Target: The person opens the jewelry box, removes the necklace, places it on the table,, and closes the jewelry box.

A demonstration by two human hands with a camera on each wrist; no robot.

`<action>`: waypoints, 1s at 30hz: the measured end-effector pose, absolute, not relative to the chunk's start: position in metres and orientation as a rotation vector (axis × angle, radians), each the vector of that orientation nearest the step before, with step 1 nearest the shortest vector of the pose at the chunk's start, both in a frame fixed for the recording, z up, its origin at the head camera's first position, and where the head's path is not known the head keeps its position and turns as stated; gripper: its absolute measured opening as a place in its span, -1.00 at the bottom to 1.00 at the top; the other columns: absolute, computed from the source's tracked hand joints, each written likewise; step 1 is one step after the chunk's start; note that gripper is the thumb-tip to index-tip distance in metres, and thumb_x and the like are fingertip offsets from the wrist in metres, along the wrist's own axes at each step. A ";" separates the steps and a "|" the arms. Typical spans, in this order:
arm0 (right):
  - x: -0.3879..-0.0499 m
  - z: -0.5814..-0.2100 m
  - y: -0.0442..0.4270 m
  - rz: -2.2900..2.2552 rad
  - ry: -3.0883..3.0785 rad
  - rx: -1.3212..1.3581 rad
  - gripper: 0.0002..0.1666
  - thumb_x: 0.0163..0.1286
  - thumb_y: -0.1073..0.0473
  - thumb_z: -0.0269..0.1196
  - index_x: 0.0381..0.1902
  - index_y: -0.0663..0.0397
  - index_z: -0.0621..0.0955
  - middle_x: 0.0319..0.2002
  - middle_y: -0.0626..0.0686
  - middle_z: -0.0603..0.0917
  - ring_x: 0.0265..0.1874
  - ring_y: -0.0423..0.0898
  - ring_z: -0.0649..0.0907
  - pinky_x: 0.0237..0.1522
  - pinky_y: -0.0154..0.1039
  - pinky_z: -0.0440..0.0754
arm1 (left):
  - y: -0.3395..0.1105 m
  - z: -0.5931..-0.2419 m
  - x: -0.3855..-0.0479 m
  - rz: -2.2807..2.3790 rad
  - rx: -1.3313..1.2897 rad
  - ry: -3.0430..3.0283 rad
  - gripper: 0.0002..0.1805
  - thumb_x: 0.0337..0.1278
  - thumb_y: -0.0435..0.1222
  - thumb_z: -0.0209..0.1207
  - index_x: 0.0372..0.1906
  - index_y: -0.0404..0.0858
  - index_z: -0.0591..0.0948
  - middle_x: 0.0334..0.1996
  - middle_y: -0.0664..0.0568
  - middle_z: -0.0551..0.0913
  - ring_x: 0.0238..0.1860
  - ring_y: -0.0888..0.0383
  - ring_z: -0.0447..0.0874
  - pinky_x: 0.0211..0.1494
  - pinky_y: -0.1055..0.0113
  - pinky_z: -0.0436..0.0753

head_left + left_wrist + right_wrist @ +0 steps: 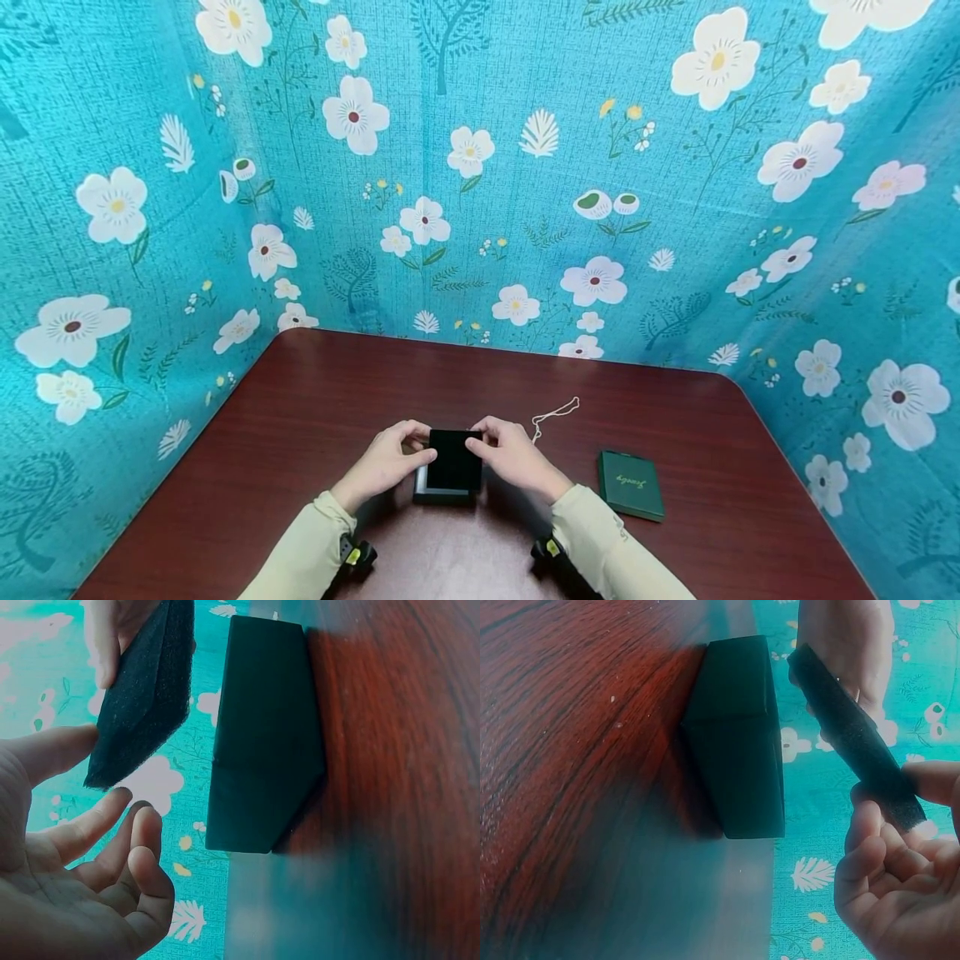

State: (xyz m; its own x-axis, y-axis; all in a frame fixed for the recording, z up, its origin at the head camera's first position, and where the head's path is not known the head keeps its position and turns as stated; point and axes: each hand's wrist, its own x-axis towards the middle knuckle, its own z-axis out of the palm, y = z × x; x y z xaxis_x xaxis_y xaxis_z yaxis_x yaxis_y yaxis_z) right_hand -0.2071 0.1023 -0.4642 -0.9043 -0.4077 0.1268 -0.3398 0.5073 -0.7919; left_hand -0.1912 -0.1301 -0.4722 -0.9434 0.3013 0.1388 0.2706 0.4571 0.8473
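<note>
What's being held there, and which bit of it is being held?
A black pad, held clear of the box: the left grip has its left edge, the right grip its right edge.

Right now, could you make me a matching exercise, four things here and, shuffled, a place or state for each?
1. Black pad
2. Box
3. Green lid
4. Pale cord

A. Lettered on top
B. Lying just beyond the right hand
C. Resting on the table beneath the pad
D. Held by the left hand and right hand

Pairs: 1-D, 2-C, 3-A, 4-B
</note>
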 end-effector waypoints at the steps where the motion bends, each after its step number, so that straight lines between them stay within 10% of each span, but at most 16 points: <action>1: -0.207 -0.464 0.102 -1.367 2.670 -0.660 -0.87 0.35 0.09 0.21 -0.21 -0.04 0.61 -0.63 -0.11 0.50 -0.64 -0.17 0.53 -0.57 -0.34 0.41 | -0.130 -0.473 -0.192 1.528 0.519 2.664 -0.67 0.10 -0.22 0.29 -0.06 -0.27 0.58 -0.17 0.03 0.59 -0.21 0.12 0.58 -0.17 0.27 0.55; 18: -0.208 -0.465 0.103 -1.325 2.729 -0.579 -0.85 0.34 0.03 0.22 -0.25 -0.05 0.61 -0.64 -0.11 0.43 -0.70 -0.22 0.40 -0.57 -0.33 0.37 | -0.136 -0.480 -0.188 1.150 0.594 2.642 0.02 -0.17 0.01 0.42 0.36 -0.39 0.22 0.30 -0.17 0.27 0.29 -0.13 0.19 0.18 -0.08 0.32; 30: -0.209 -0.467 0.099 -1.273 2.796 -0.535 -0.82 0.32 0.03 0.24 -0.24 -0.01 0.63 -0.64 -0.12 0.44 -0.73 -0.25 0.37 -0.59 -0.34 0.34 | -0.133 -0.486 -0.188 0.955 0.611 2.708 0.12 -0.39 -0.18 0.54 0.35 -0.47 0.19 0.27 -0.24 0.29 0.26 -0.13 0.25 0.20 -0.02 0.33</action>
